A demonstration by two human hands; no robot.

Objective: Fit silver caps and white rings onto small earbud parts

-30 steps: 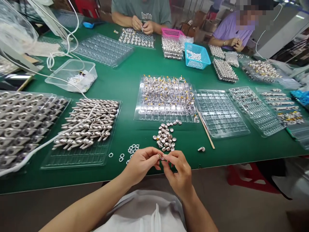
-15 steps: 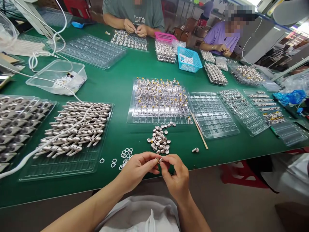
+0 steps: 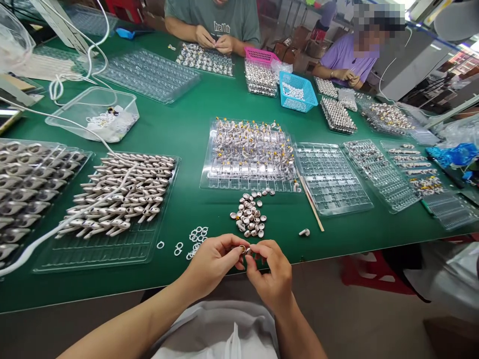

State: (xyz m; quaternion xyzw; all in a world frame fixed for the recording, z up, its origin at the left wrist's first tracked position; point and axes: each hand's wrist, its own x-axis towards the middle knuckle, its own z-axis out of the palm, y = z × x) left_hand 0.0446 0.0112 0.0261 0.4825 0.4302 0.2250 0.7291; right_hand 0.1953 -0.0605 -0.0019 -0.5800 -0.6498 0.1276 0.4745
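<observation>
My left hand pinches a small ring between thumb and forefinger. Against it, the fingertips of my right hand grip a small round earbud cap; the fingers partly cover both pieces. Just beyond the hands lies a loose pile of earbud caps. White rings are scattered left of the pile, near my left wrist. One white earbud piece rests alone to the right. Behind the pile, stacked clear trays hold earbud parts with yellow tabs.
At left, a tray carries rows of earbud stem shells, crossed by a white cable. A clear bin stands behind it. A wooden stick lies beside a clear tray. Two people work across the table, near a blue basket.
The ring and the cap have shifted slightly between my fingertips, and the cap has turned a little. Both hands stay in nearly the same place. The view has moved slightly.
</observation>
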